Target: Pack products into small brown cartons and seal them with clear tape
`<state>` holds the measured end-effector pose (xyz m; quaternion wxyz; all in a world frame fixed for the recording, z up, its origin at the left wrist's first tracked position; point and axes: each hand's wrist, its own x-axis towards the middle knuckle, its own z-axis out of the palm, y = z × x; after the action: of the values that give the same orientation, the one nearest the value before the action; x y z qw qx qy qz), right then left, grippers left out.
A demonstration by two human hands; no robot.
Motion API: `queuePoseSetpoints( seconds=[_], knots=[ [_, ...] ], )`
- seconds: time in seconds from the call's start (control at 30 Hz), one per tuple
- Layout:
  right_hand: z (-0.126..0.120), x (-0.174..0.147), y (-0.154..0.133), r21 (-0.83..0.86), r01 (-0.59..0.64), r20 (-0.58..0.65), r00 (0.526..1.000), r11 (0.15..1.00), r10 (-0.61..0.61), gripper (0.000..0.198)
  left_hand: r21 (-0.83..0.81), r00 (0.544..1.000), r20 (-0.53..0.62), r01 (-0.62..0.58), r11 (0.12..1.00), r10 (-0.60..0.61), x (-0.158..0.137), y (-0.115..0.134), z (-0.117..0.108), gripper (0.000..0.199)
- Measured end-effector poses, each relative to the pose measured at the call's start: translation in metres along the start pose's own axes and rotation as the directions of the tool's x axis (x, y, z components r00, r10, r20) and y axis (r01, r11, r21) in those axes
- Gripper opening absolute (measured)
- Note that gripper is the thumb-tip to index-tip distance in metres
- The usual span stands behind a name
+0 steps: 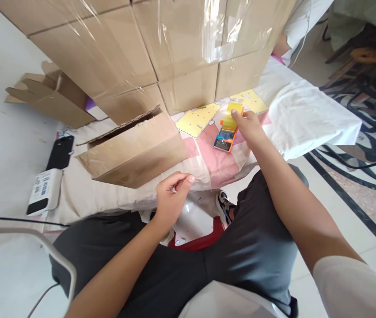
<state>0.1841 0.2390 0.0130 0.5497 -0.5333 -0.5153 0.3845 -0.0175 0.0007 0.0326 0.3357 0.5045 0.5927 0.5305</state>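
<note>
At 12 o'clock from the middle of our view rose the stack of taped brown boxes [174, 44], whose contents we could not see; we judged that a hard bump from a reaching arm could have shifted it. Beneath it spread the cloth-covered table [310, 104], its loose cloth liable to drag whatever lay on it if a knee had caught the hanging edge. Toward 9 o'clock, the near carton [141, 152] lay close to the front edge with a dark opening along its top; we could not tell what, if anything, was inside, and we thought a nudge from the left forearm might have tipped it off. The far carton [57, 99], at 10 o'clock, had its flaps raised and its inside hidden. At 2 o'clock our right hand [249, 126] gripped the yellow, orange and blue packet [227, 136], just above the table, thumb pressed on the yellow part; too firm a press could have creased it, too light a hold could have let it slip. Near 7 o'clock our left hand [172, 194] was pinched, thumb against forefinger, and we made out nothing certain between the tips. What the packet contained, we could not tell.
</note>
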Motion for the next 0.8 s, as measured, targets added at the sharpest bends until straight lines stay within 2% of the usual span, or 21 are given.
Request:
queuePoseSetpoints(
  seconds=[0.07, 0.13, 0.17, 0.2, 0.23, 0.27, 0.3, 0.33, 0.37, 0.4, 0.43, 0.5, 0.53, 0.6, 0.63, 0.67, 0.7, 0.73, 0.77, 0.8],
  knots=[
    [-0.012, -0.009, -0.01, -0.12, 0.004, -0.128, 0.992, 0.993, -0.019, 0.03, 0.019, 0.996, -0.032, -0.079, 0.997, 0.08, 0.002, 0.004, -0.006, 0.021],
    [-0.019, -0.026, -0.028, -0.173, 0.142, -0.198, 0.964, 0.975, -0.176, 0.03, 0.038, 0.985, -0.076, -0.152, 0.988, 0.155, 0.005, 0.007, -0.012, 0.017],
    [-0.019, -0.038, -0.039, -0.164, 0.258, -0.146, 0.948, 0.952, -0.283, 0.028, 0.046, 0.978, -0.092, -0.185, 0.982, 0.188, 0.006, 0.008, -0.015, 0.015],
    [-0.017, -0.051, -0.052, -0.124, 0.368, -0.029, 0.927, 0.922, -0.374, 0.027, 0.052, 0.971, -0.1, -0.212, 0.976, 0.217, 0.007, 0.009, -0.018, 0.013],
    [-0.014, -0.066, -0.064, -0.055, 0.44, 0.163, 0.889, 0.896, -0.427, 0.026, 0.057, 0.966, -0.101, -0.234, 0.97, 0.239, 0.008, 0.009, -0.021, 0.013],
    [-0.009, -0.081, -0.076, 0.02, 0.483, 0.367, 0.811, 0.875, -0.456, 0.026, 0.063, 0.962, -0.094, -0.251, 0.966, 0.256, 0.009, 0.01, -0.024, 0.013],
    [-0.003, -0.096, -0.086, 0.086, 0.518, 0.504, 0.714, 0.851, -0.486, 0.026, 0.069, 0.96, -0.084, -0.263, 0.962, 0.268, 0.009, 0.011, -0.026, 0.013],
    [0.004, -0.109, -0.095, 0.138, 0.543, 0.589, 0.627, 0.828, -0.509, 0.026, 0.075, 0.958, -0.075, -0.272, 0.959, 0.277, 0.009, 0.012, -0.028, 0.013],
    [0.01, -0.122, -0.102, 0.177, 0.555, 0.637, 0.565, 0.813, -0.525, 0.025, 0.081, 0.956, -0.071, -0.28, 0.957, 0.286, 0.009, 0.013, -0.029, 0.014],
    [0.016, -0.132, -0.107, 0.201, 0.565, 0.658, 0.528, 0.801, -0.537, 0.022, 0.084, 0.954, -0.067, -0.288, 0.954, 0.294, 0.008, 0.015, -0.029, 0.014],
    [0.021, -0.14, -0.111, 0.212, 0.573, 0.663, 0.511, 0.792, -0.547, 0.017, 0.085, 0.953, -0.064, -0.292, 0.953, 0.298, 0.008, 0.016, -0.029, 0.014],
    [0.026, -0.15, -0.12, 0.21, 0.613, 0.638, 0.505, 0.762, -0.582, 0.008, 0.065, 0.962, -0.065, -0.26, 0.963, 0.265, 0.007, 0.019, -0.03, 0.012],
    [0.026, -0.152, -0.125, 0.2, 0.641, 0.604, 0.515, 0.741, -0.608, 0.009, 0.039, 0.972, -0.082, -0.217, 0.975, 0.22, 0.008, 0.021, -0.031, 0.01],
    [0.023, -0.153, -0.138, 0.172, 0.687, 0.497, 0.558, 0.706, -0.664, 0.012, -0.032, 0.973, -0.195, -0.135, 0.99, 0.126, 0.015, 0.025, -0.041, 0.022],
    [0.021, -0.152, -0.146, 0.154, 0.696, 0.439, 0.587, 0.701, -0.68, 0.012, -0.045, 0.949, -0.295, -0.132, 0.99, 0.114, 0.02, 0.027, -0.049, 0.031],
    [0.018, -0.151, -0.156, 0.136, 0.696, 0.391, 0.616, 0.705, -0.684, 0.012, -0.007, 0.903, -0.405, -0.161, 0.987, 0.145, 0.026, 0.03, -0.06, 0.036],
    [0.016, -0.149, -0.166, 0.122, 0.691, 0.366, 0.636, 0.713, -0.679, 0.01, 0.089, 0.838, -0.502, -0.197, 0.976, 0.215, 0.033, 0.033, -0.074, 0.037],
    [0.016, -0.147, -0.176, 0.114, 0.682, 0.372, 0.645, 0.722, -0.667, 0.008, 0.243, 0.775, -0.547, -0.216, 0.946, 0.317, 0.04, 0.036, -0.088, 0.037],
    [0.017, -0.145, -0.187, 0.11, 0.667, 0.407, 0.645, 0.736, -0.646, 0.005, 0.41, 0.746, -0.528, -0.193, 0.891, 0.405, 0.047, 0.038, -0.103, 0.038],
    [0.02, -0.143, -0.196, 0.111, 0.643, 0.466, 0.64, 0.758, -0.611, 0.003, 0.549, 0.758, -0.47, -0.149, 0.822, 0.452, 0.053, 0.039, -0.116, 0.043]
  ],
)
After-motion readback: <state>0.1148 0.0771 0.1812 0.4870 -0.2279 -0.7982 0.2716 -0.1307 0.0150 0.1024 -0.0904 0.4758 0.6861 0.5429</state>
